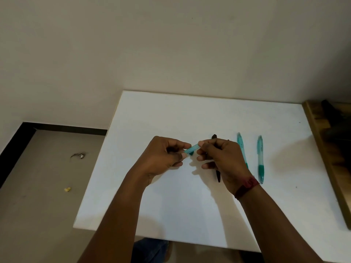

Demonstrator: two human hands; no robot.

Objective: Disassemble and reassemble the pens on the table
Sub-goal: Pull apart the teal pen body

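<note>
Head view. Held in the air over the white table (171, 205), between both hands: a teal pen (191, 149), translucent pale barrel with a darker green patch underneath, slanting. Only a short stretch visible between the fingers; whole or in parts, impossible to tell. Pinched at its left end by thumb and forefinger of the left hand (163, 155), and at its right end by the curled fingers of the right hand (223, 156); both hands closed on this same pen.

Counted: teal pens, three (one in the grip, two lying on the table); black pens, one; hands, two.

Right of the grip, lying roughly parallel and apart: the nearer lying pen (241, 147), its lower part covered by the right hand, then the farther lying pen (260, 160), fully in view, green section toward its near end. Directly beneath the right hand: the black pen (218, 175), middle hidden by the hand, both ends showing. Round the right wrist: a red band (247, 186). Far right of the grip: a wooden surface (322, 141) along the table's edge. Left of the grip, down on the grey floor (47, 205): a yellow scrap (67, 189) and a grey scrap (79, 155).
</note>
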